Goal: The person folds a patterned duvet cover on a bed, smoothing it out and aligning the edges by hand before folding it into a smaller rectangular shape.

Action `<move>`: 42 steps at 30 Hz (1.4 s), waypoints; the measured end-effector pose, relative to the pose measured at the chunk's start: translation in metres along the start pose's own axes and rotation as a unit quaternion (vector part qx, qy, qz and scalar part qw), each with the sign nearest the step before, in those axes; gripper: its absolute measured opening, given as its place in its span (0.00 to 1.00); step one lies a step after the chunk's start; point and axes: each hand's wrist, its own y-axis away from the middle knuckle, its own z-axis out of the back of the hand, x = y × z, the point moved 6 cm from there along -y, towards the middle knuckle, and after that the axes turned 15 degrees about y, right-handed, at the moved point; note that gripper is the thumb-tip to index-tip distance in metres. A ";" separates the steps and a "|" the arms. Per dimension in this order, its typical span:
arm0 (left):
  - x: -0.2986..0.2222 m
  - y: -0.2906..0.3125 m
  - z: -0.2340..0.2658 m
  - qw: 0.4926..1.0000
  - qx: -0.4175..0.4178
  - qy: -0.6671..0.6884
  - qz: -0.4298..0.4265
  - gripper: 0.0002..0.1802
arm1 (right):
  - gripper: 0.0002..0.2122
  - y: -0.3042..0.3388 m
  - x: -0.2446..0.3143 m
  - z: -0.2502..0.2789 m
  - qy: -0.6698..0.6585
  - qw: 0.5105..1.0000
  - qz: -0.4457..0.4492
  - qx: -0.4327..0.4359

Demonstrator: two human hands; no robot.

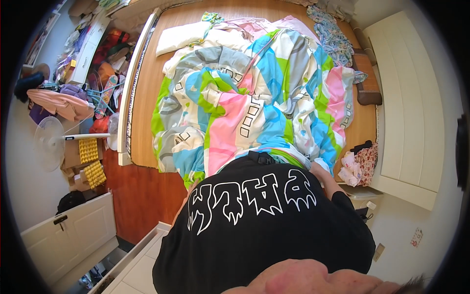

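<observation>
Although the patterned bedcover (230, 127) lay spread over the bed (145, 108) at twelve o'clock, its bunched folds were not yet flat, and we could not tell whether our fingers, obscured at eight and four, gripped it.

Both arms (331, 182) forward (fingers hidden)

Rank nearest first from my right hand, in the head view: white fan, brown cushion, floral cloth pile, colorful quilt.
1. Colorful quilt: at your right hand
2. Floral cloth pile: to its right
3. Brown cushion: ahead and right
4. White fan: far left
</observation>
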 end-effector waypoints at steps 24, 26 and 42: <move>-0.146 -0.037 0.084 0.953 0.119 -0.214 -0.177 0.24 | 0.19 0.039 -0.123 0.126 0.147 0.987 -0.005 -0.063; -0.155 -0.020 0.085 0.964 0.178 -0.025 -0.195 0.25 | 0.20 0.066 -0.122 0.113 0.069 0.997 -0.015 -0.042; -0.056 -0.002 0.036 0.975 0.148 0.029 -0.165 0.26 | 0.20 0.045 -0.111 0.006 0.041 0.993 -0.113 0.018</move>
